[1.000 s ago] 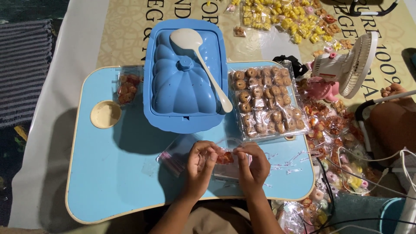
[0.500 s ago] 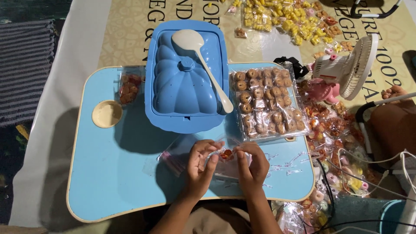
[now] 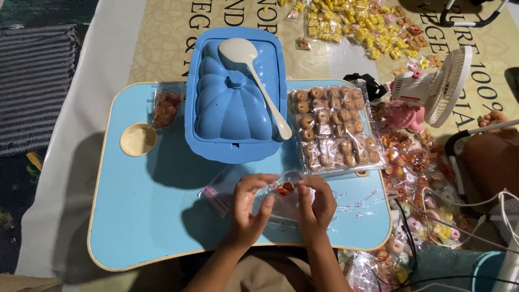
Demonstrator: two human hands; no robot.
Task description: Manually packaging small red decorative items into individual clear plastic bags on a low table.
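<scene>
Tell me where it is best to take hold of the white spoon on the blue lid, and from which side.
Take the white spoon by its handle end, near the blue lid's right front corner, coming from the right. The handle slants down to the lid's edge, while the bowl rests flat on the lid's top.

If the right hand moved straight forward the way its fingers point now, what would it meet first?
Probably the clear tray of small brown cookies. The right hand points away from the body, holding a small clear packet together with the left hand. Height is unclear.
</scene>
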